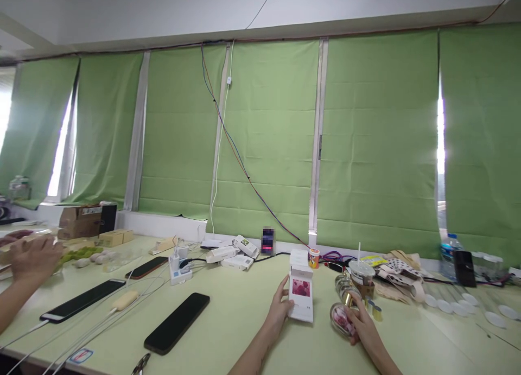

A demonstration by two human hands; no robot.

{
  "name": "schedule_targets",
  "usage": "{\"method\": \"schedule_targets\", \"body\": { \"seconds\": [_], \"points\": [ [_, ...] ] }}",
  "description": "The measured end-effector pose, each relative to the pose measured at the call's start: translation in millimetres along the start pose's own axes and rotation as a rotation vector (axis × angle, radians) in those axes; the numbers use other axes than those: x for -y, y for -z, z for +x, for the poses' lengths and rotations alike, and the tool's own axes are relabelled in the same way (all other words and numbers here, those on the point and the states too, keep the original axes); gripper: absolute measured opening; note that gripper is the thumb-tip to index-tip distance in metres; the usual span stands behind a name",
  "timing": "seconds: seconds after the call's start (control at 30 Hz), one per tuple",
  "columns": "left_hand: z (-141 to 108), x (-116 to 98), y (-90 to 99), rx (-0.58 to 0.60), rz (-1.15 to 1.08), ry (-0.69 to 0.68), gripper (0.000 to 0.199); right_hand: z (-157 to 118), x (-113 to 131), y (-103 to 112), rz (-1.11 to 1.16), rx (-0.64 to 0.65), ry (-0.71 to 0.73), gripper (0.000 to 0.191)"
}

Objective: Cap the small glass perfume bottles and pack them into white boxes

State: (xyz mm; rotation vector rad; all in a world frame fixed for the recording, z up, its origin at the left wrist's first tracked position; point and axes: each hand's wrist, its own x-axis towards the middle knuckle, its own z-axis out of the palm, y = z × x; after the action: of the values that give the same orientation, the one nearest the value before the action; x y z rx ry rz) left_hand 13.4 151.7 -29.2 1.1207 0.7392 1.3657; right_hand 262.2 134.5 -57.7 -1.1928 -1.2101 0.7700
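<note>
My left hand [279, 305] grips the left side of a small white box [302, 308] with a picture of pink-red flowers on its front. The top flap of that box stands open. To its right, my right hand [361, 322] is closed around a round clear container [341, 319] with pink and white contents and a shiny rim. Just behind this hand, partly hidden, are more shiny round containers [343, 283]. Small gold cylinders [377, 312] stand beside the fingers. An orange and white tub [313, 258] sits behind the box.
Black phones [177, 323] and charging cables lie at left, near a white power strip [180, 274]. White boxes [237, 261] are piled at the back. A lidded cup [361, 272], cloth [401, 272] and white discs [459, 309] occupy the right. A co-worker's hands [36, 258] are far left.
</note>
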Motion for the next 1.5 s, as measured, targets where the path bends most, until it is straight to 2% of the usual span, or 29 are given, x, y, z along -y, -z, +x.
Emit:
{"method": "schedule_targets", "body": {
  "seconds": [0.33, 0.57, 1.17, 1.5],
  "points": [
    [-4, -6, -4.1, 0.031, -0.092, 0.035, 0.091, 0, -2, 2, -0.03, 0.042, 0.017, 0.079],
    [-7, -12, -4.8, 0.036, -0.14, 0.019, 0.092, -3, 2, -1, -0.07, -0.026, 0.008, 0.077],
    [-3, -11, -3.2, 0.056, -0.12, -0.053, 0.092, 2, -5, 2, -0.079, -0.011, 0.018, 0.069],
    [-3, -9, -2.5, 0.081, -0.086, -0.077, 0.087, 2, -6, 1, -0.103, -0.028, 0.014, 0.072]
  ]
}}
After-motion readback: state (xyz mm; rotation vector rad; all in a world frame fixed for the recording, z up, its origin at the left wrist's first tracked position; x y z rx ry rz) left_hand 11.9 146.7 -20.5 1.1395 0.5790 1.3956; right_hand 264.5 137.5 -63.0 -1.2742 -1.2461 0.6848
